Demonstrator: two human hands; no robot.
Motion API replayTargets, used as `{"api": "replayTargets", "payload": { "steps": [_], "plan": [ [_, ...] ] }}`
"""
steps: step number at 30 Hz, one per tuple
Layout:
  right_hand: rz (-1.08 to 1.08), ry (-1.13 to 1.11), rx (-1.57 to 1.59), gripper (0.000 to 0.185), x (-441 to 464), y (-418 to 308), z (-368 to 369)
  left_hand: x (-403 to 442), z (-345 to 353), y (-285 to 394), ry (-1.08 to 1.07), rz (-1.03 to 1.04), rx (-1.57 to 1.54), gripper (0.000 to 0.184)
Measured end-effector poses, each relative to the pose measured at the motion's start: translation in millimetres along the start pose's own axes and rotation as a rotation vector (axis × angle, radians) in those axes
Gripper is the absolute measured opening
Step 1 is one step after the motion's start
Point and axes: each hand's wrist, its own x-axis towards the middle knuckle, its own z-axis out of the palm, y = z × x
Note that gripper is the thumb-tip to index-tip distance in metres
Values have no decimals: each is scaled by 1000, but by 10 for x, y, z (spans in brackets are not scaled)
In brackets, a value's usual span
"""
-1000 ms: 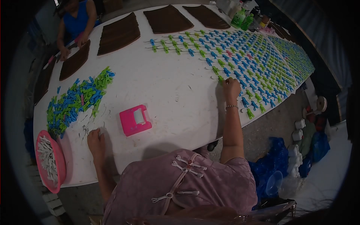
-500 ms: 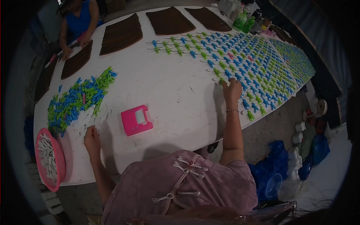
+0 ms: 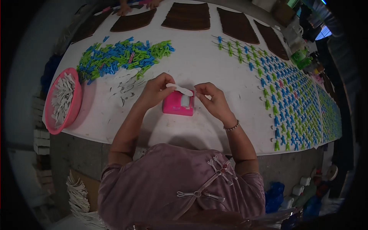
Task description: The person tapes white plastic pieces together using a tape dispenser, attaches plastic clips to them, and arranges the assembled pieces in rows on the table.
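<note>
In the middle of the table, a pink tape dispenser (image 3: 176, 109) holds a roll of whitish tape (image 3: 185, 101). Just above it, my left hand (image 3: 155, 91) pinches the left end of a flat white strip (image 3: 182, 89) with rounded ends. At the strip's right end is my right hand (image 3: 212, 100), thumb and fingertips drawn together; what lies between them is too small to make out. More thin white strips (image 3: 128, 82) are scattered left of my left hand, below a heap of blue and green clothespins (image 3: 122, 59) with a few pink ones.
A pink bowl (image 3: 78, 101) of white strips stands at the table's left edge. Rows of blue and green clothespins (image 3: 291, 103) cover the right side. Brown mats (image 3: 186, 17) lie along the far edge, where a co-worker's hand (image 3: 123, 9) rests. Bottles (image 3: 303, 59) stand far right.
My right hand has left the clothespin rows and come to the dispenser. My left hand has moved from the loose strips to the dispenser with a white strip. The view has shifted.
</note>
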Motion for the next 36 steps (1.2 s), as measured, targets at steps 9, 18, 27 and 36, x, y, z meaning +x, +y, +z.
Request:
{"api": "replayTargets", "payload": {
  "steps": [9, 18, 27, 36],
  "plan": [
    [-18, -32, -80, 14, 9, 159, 288, -52, 100, -20, 52, 289, 141, 10],
    [-138, 28, -173, 14, 27, 308, 517, -148, 41, -43, 72, 367, 409, 10],
    [-189, 15, -254, 18, 12, 323, 439, -192, 38, -162, 84, 290, 383, 8],
    [-233, 29, -395, 20, -70, 417, 292, -129, 183, -341, -9, 276, 381, 9]
  ]
}}
